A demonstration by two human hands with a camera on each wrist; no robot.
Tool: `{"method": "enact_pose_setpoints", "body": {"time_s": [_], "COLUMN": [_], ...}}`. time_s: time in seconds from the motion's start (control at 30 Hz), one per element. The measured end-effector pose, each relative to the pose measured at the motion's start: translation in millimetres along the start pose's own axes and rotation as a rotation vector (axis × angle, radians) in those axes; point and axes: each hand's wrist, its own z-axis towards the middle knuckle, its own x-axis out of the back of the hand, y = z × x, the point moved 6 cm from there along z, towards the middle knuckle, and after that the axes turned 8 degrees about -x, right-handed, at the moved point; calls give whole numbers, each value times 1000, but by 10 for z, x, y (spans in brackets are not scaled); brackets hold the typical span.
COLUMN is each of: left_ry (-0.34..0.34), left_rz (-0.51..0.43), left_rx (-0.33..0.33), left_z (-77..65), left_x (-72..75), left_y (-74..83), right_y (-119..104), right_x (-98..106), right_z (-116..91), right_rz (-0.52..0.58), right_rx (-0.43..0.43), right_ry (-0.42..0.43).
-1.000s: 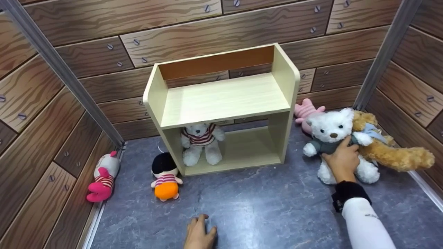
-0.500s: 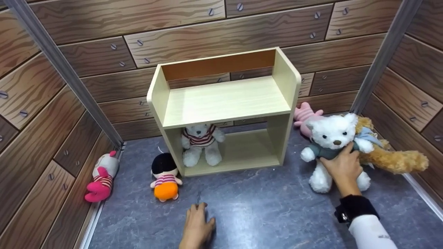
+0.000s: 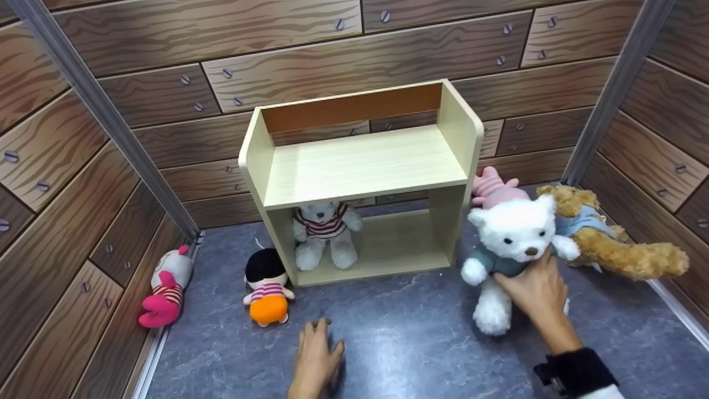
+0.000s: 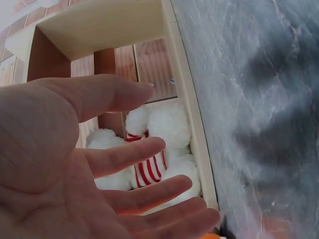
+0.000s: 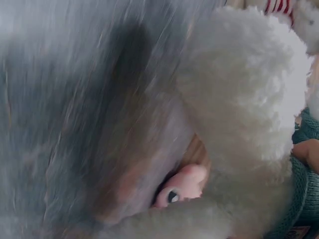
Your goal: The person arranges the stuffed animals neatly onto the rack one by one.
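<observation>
My right hand (image 3: 534, 296) grips a white teddy bear (image 3: 512, 233) in a dark green sweater around its belly, at the right of the head view. Its white fur leg (image 5: 244, 109) fills much of the right wrist view. Over the floor in front of the shelf, my left hand (image 3: 317, 357) holds nothing, its fingers loosely spread; the left wrist view shows the open palm (image 4: 45, 144). A second white bear (image 3: 324, 235), in a red-and-white striped shirt, sits in the lower left of the wooden shelf (image 3: 365, 166).
Left of the shelf lies a black-haired doll (image 3: 267, 288) with orange shorts. A grey-and-pink plush (image 3: 166, 288) leans by the left wall. Behind the held bear are a pink striped plush (image 3: 493, 185) and a brown long-tailed plush (image 3: 615, 238) on the grey floor (image 3: 399, 343).
My right hand has drawn the green-sweatered bear left and toward me, away from the brown plush, which now shows more. My left hand has shifted slightly forward.
</observation>
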Motion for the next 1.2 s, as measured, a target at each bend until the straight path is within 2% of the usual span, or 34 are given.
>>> {"method": "enact_pose_setpoints", "body": {"time_s": [0.23, 0.37, 0.53, 0.7, 0.77, 0.87, 1.0, 1.1, 1.2], "left_ry": [-6, 30, 69, 71, 88, 149, 207, 203, 164], "left_rz": [-10, -15, -21, -32, -31, -27, -20, -6, 10], "left_rx": [24, 22, 25, 16, 4, -32, -54, -45, -36], "left_z": [18, 71, 158, 195, 203, 235, 349, 483, 636], "left_x": [49, 118, 163, 145, 151, 179, 205, 220, 226], "left_y": [-30, -47, -77, -61, -46, -25, -27, -36, -46], "right_y": [-406, -673, -969, -1176, -1253, -1367, -1505, -1592, -1657], "right_x": [-105, -259, -561, -848, -951, -1090, -1247, -1350, -1440], "right_z": [-409, -584, -701, -733, -710, -617, -425, -276, -139], "right_rz": [70, 142, 203, 198, 185, 169, 178, 177, 162], "right_rx": [179, 287, 370, 427, 428, 399, 313, 233, 183], "right_ry": [-98, -144, -208, -221, -232, -245, -250, -259, -263]}}
